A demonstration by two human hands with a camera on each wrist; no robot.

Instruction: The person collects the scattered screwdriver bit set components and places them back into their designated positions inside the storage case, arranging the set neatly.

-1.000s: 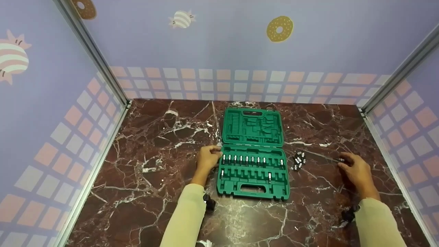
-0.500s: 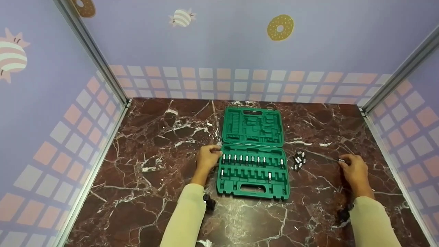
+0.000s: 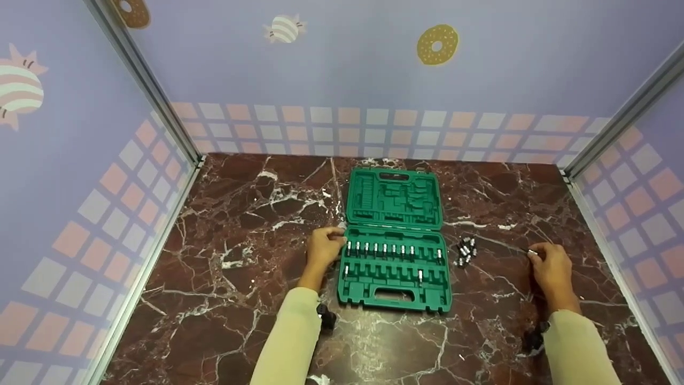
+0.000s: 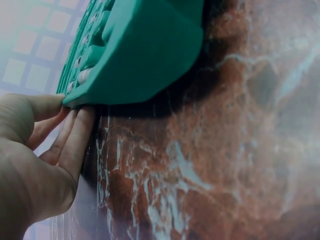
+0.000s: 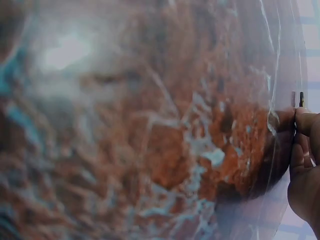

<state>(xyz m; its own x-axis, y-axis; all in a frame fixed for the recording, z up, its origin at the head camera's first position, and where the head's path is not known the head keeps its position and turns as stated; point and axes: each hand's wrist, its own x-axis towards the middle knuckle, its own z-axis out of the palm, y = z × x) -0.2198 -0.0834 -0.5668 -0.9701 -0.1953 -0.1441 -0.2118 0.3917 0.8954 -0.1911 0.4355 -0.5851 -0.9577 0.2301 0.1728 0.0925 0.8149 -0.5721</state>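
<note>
An open green socket case (image 3: 355, 293) lies flat, with its lid (image 3: 394, 195) folded back. In its upper row stand several silver-and-dark bit sockets (image 3: 385, 250), and a few more sit in the lower row. My left hand (image 3: 325, 247) pinches the case's left rim; in the left wrist view the thumb lies on top and the fingers are below it. Off to the right, my right hand (image 3: 553, 266) pinches one small bit socket (image 3: 531, 252) between thumb and fingertips. Its dark end shows in the right wrist view. The palm side of that hand is mostly hidden.
A small pile of loose bit sockets (image 3: 466, 251) lies just right of the case. The dark red marbled table (image 3: 256, 331) is bounded by patterned walls (image 3: 331, 123) at the back and both sides.
My right hand has shifted slightly left, and the bit socket in its fingertips shows more plainly. My left hand and the case have not moved.
</note>
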